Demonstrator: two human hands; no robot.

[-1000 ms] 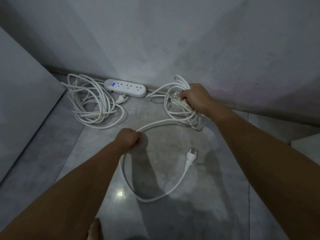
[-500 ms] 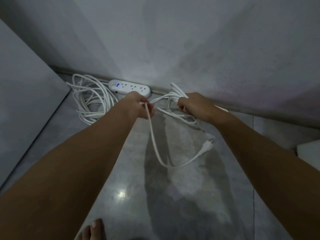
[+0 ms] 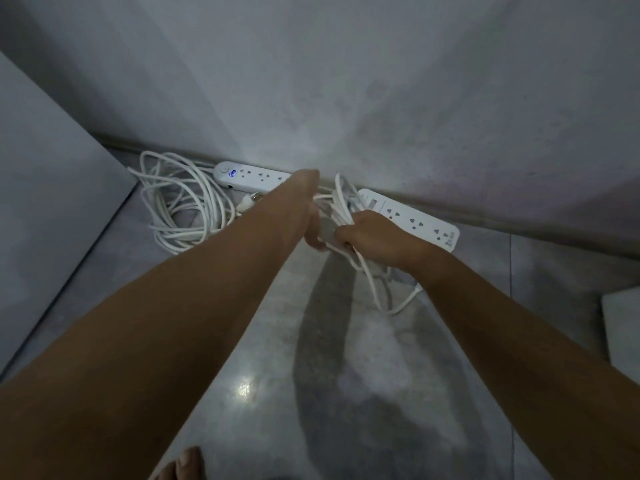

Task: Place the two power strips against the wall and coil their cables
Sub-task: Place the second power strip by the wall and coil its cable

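Observation:
Two white power strips lie along the foot of the wall. The left strip [image 3: 251, 176] shows a blue light, and its cable [image 3: 180, 206] lies in a loose coil on the floor to its left. The right strip [image 3: 415, 218] lies at a slant beside my right hand [image 3: 375, 239], which grips a bundle of its cable loops [image 3: 341, 202]. My left hand [image 3: 311, 213] holds the same cable right next to the bundle. A short loop [image 3: 398, 303] hangs down to the floor below my right wrist.
A grey panel [image 3: 52, 209] stands on the left. A pale flat object [image 3: 623, 327] lies at the right edge. My bare toes [image 3: 185, 465] show at the bottom. A plug [image 3: 247, 202] lies by the left strip. Grey floor [image 3: 277, 375] stretches between my arms.
My left hand has carried the cable from the floor up to my right hand's bundle. The long slack loop has shrunk to a short one, and the right strip has come into sight.

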